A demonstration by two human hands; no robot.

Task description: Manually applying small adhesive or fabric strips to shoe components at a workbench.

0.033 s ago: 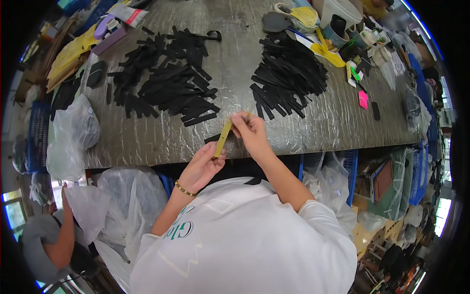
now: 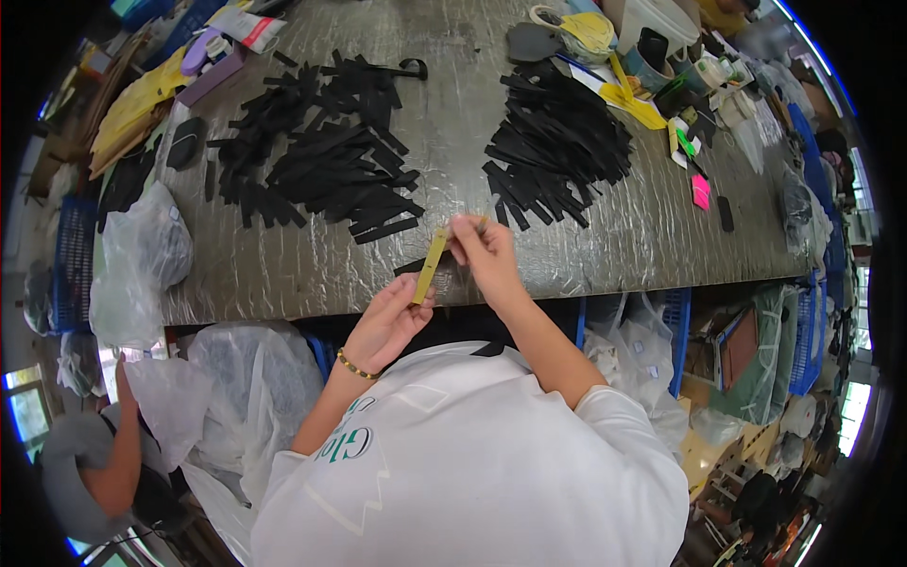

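A narrow olive-yellow strip [image 2: 430, 268] with a small dark mark stands tilted between my hands above the table's near edge. My left hand [image 2: 395, 317] is closed on its lower end, thumb and fingers pinching it. At the upper end, my right hand [image 2: 480, 250] is closed with fingertips pinched together; a bit of yellow shows beyond its fingers, and whether it belongs to the same strip I cannot tell. Under the hands a black strip [image 2: 408, 268] lies on the table, partly covered. Ahead are a left pile of black strips [image 2: 331, 156] and a right pile of black strips [image 2: 562, 132].
The table [image 2: 453, 123] has a shiny, creased covering. Pots and tools, including a blue-grey cup [image 2: 650, 71], crowd its far right; a pink tag [image 2: 700, 192] lies nearer. A purple box [image 2: 210, 77] stands far left. Plastic bags [image 2: 250, 397] hang below. Another person [image 2: 90, 463] is at lower left.
My right hand has shifted very slightly, and more yellow shows beyond its fingers. My left hand and the black strips look unchanged.
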